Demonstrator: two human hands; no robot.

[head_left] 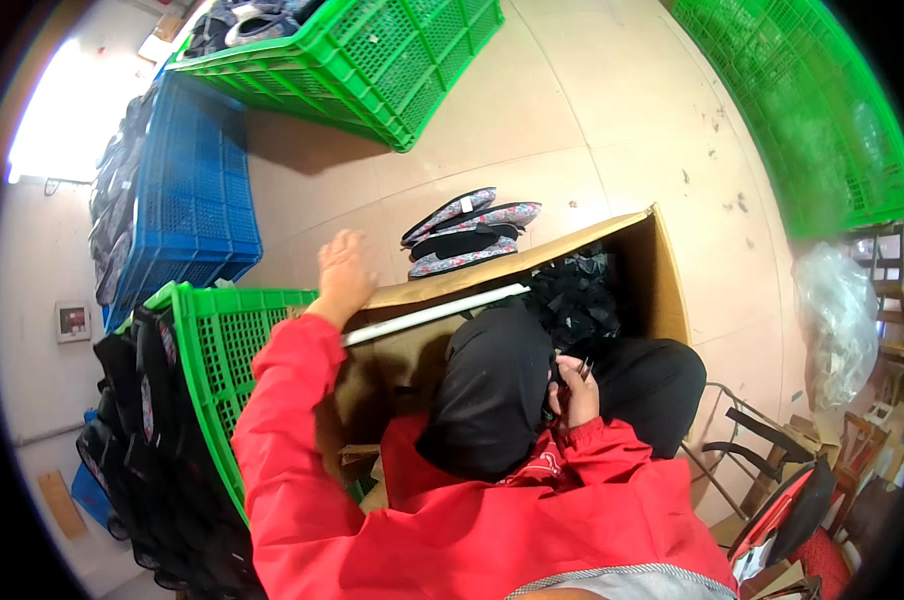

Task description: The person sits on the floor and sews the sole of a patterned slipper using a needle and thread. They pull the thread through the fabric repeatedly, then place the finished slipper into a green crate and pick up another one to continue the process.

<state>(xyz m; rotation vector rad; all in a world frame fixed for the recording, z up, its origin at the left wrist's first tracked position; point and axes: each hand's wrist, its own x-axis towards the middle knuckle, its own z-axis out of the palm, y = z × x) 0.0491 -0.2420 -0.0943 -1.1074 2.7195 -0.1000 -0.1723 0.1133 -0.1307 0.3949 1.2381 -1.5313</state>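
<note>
My left hand (345,270) is raised above the left end of an open cardboard box (672,290), fingers stretched out and slightly blurred, with nothing visible in them. Close to my lap, my right hand (578,393) is closed around a small dark pointed tool (587,369), mostly hidden by the fingers. Dark fabric scraps (575,300) fill the box's right part. A white strip (437,314) lies along its near side, by my left wrist. Just beyond the box, a small stack of black shoe uppers with floral lining (464,245) sits on the floor.
At my left stands a green crate (234,335) with black shoe uppers (132,430) hanging over its side. Farther off are a full blue crate (197,170) and a green crate of shoes (372,70). On the right are another green crate (812,110), a plastic bag (837,325) and chairs.
</note>
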